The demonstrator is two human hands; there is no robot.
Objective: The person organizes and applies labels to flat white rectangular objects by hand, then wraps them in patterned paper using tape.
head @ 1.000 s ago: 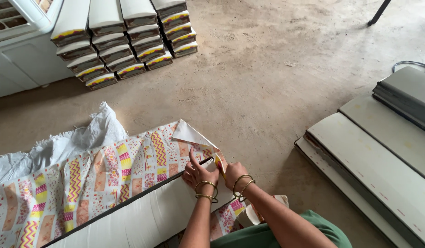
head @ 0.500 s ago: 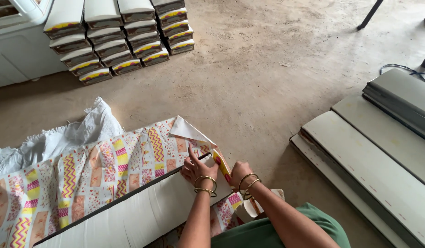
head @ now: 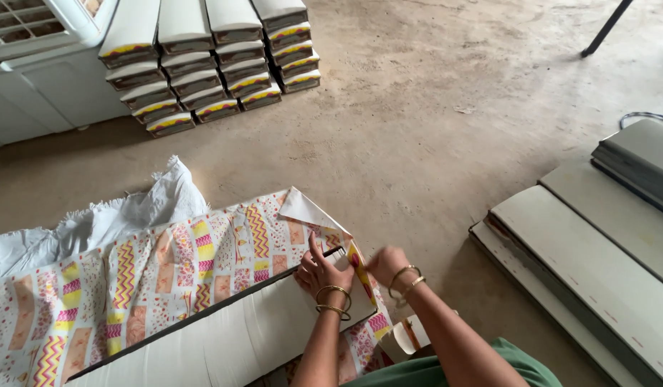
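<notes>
Folding the end flap of patterned wrapping paper (head: pixel 202 272) over 1 long white box (head: pixel 224 347) lying on the floor (head: pixel 432 129). Left hand (head: pixel 323 272) flat on the box end, fingers spread, pressing paper down, not gripping. Right hand (head: pixel 387 265) fingers pinched shut on the yellow-pink paper flap (head: pixel 359 266) at the corner. Top face looks covered; white triangular fold (head: pixel 303 209) sticks up, near side bare. Judged approx mid-wrap: this end + front left. Wrapped box stack (head: pixel 210 64) sits well apart.

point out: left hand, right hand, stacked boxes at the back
left hand (head: pixel 323 272), head view, back of the hand
right hand (head: pixel 386 264), head view, knuckles
stacked boxes (head: pixel 202 72), head view, middle stack's front edge
</notes>
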